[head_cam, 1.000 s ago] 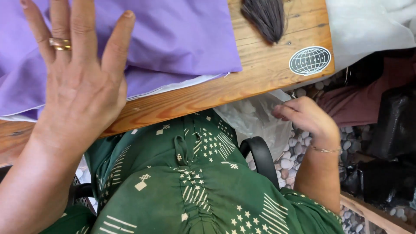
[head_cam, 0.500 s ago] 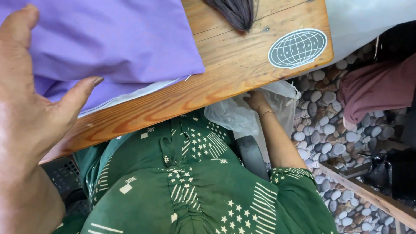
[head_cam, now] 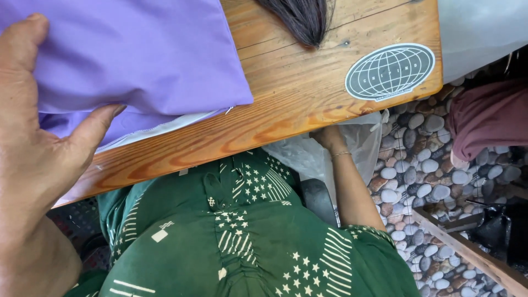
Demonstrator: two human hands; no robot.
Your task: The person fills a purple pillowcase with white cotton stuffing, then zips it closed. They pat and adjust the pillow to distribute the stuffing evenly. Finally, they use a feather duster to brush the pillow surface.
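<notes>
Purple cloth (head_cam: 126, 55) lies over the wooden table (head_cam: 286, 93) at ten o'clock, a white layer (head_cam: 159, 127) showing under its near edge. My left hand (head_cam: 33, 148) lies open and flat on it at nine o'clock, thumb (head_cam: 93, 125) spread along the hem, gripping nothing. My right hand (head_cam: 325, 136) is under the table edge at three o'clock, in a clear plastic bag (head_cam: 308, 157); the table hides its fingers, so I cannot tell whether it is closed on anything. I judge that the cloth could slide toward my lap, since only a flat palm holds it, and the thin bag could tear or slip while I feel about unseen. At twelve o'clock a dark tuft of hair (head_cam: 302, 19) lies on the wood, well apart from the cloth, and a round globe sticker (head_cam: 389, 71) sits at two o'clock. The table edge itself stands between my eyes and the bag. Pebble flooring (head_cam: 418, 165) and a maroon cloth (head_cam: 487, 118) lie at three o'clock.
</notes>
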